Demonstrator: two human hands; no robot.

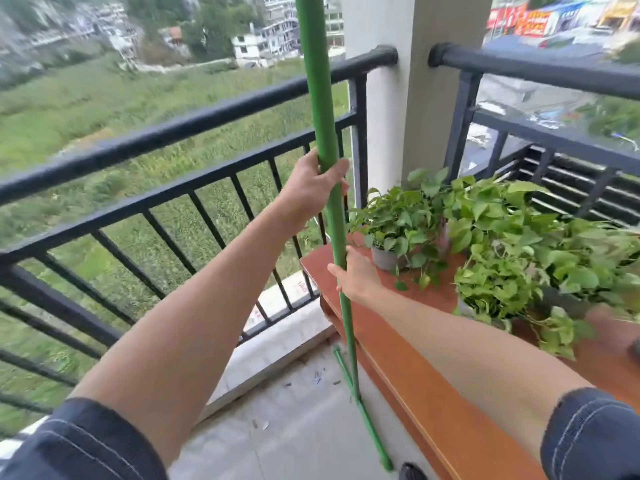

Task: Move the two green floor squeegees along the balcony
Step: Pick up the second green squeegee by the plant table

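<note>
A: Closest to us, two dark rolled sleeves (79, 448) at the bottom corners, bare forearms reaching up and in toward the middle.

B: And on the floor (294, 420) at about six o'clock, the green squeegee head (367, 424) sits on the pale tiles, running diagonally right beside the bench (408, 375) edge.

A: Only one head I can make out clearly. Whether a second squeegee is tucked against it, I cannot tell.

B: Agreed. Follow the green pole (325, 140) up from there: it stands nearly upright, slightly tilted, and runs out of the top of the shot at twelve o'clock.

A: Right hand (356, 275) is the lower grip, just right of centre, fingers wrapped around the pole, thumb on the near side. Clenched on it.

B: Left hand (311, 188) higher up, a little above centre, also closed around the pole, palm facing right.

A: So both hands are grasping the same pole, one above the other, well apart.

B: At three o'clock, the reddish wooden bench carries leafy potted plants (485, 230), one in a grey pot (384, 259).

A: Behind the pole, the dark metal railing (173, 133) sweeps from nine o'clock to a white pillar (398, 98) at one o'clock.

B: Beyond it, a green field (104, 109), then blurred buildings (273, 26) at eleven to twelve.
</note>
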